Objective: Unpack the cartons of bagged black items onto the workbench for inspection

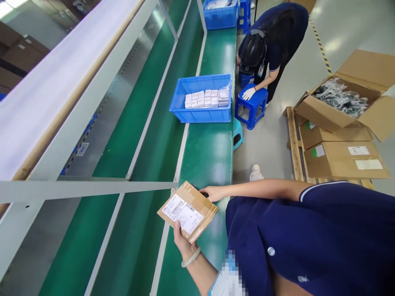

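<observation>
I hold a small flat cardboard box (188,209) with a white barcode label over the green conveyor belt (206,156). My left hand (182,240), a pale bangle on its wrist, grips the box's near edge from below. My right hand (212,192) reaches in from the right and closes on the box's far corner, its fingers partly hidden behind it. My navy shirt fills the lower right.
A blue bin (202,98) of small white boxes sits further along the belt, another blue bin (220,14) beyond it. A person in navy (271,41) bends over a blue stool (251,105). Cardboard cartons (342,135) are stacked on a pallet at right. A metal frame rail (92,187) crosses at left.
</observation>
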### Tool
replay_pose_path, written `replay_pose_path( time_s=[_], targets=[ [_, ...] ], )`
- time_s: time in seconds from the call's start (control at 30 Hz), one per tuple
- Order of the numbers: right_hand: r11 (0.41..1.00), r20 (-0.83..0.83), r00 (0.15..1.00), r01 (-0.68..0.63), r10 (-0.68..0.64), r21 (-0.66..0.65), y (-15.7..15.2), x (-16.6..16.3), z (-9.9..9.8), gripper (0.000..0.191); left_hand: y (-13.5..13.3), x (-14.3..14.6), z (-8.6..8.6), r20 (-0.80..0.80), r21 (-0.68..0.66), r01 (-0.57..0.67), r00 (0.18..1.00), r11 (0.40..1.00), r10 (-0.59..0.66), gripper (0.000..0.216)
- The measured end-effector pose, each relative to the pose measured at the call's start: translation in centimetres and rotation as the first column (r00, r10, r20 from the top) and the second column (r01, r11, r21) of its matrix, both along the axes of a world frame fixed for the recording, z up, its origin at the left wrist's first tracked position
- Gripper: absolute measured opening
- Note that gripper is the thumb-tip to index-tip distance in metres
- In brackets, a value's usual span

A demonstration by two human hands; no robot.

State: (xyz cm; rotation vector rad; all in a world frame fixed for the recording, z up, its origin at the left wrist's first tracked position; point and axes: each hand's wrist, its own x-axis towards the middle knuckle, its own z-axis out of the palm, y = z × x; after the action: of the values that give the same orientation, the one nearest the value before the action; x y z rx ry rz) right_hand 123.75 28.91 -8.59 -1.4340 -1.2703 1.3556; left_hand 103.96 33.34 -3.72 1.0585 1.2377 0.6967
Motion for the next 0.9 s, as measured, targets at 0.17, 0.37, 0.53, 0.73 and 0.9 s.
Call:
replay_pose_path(
  time_s=[0.17, 0.37, 0.53, 0.73, 0.9],
  targets=[
    [0.998, 0.111, 0.992, -0.057, 0.059, -0.016, 0.0, -0.7, 0.4, 0.039, -1.1, -0.7, 0.1, 0.091, -0.048, -0.034, 0.995, 0.998, 0.038, 0.068],
    [0.999, 0.072, 0.997, -0.039, 0.037, 0.033, -0.7, -0.4, 0.9, 0.025, -1.4, -1.5, 0.2, 0.137, -0.045, -0.108, 0.984, 0.993, 0.114, 0.068],
    [0.990, -0.118, 0.987, -0.097, 0.109, 0.100, -1.5, 1.3, 1.1, 0.040, -1.1, -0.6, -0.3, 0.168, -0.079, -0.123, 0.976, 0.989, 0.135, 0.064],
    [0.999, -0.140, 0.990, 0.003, 0.003, 0.043, -2.3, 2.9, 0.2, 0.046, -1.5, 1.6, -1.4, 0.215, -0.157, -0.073, 0.971, 0.985, 0.106, 0.060],
    [0.991, -0.102, 0.989, 0.118, -0.110, 0.070, -3.1, 3.1, 0.3, 0.045, -2.2, 2.0, -1.5, 0.332, -0.170, 0.075, 0.943, 0.983, -0.015, 0.064]
  ],
)
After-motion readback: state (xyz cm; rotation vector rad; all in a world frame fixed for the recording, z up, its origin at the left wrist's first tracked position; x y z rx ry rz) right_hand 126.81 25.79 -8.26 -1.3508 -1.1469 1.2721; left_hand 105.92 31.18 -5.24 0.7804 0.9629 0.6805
